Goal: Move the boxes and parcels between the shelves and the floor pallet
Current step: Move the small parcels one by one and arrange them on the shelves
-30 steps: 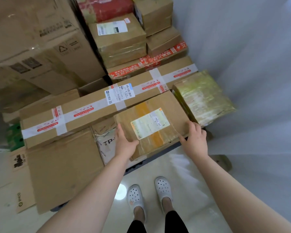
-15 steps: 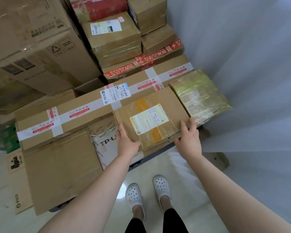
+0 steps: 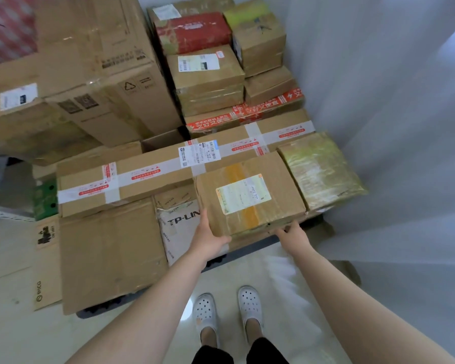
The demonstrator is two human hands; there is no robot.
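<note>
Labelled box [image 3: 250,195] lies gripped between left hand [image 3: 208,237] and right hand [image 3: 293,236].

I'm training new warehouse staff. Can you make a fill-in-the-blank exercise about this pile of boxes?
The left hand holds the orange-striped box at its near ____ corner.
The greenish parcel lies directly ____ of that box.
The person's shoes are ____.
Missing words: left, right, white.

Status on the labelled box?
Left hand grips box at near-left corner. Right hand hooks its near edge. Close against it: wrapped parcel on right, long box behind.
</note>
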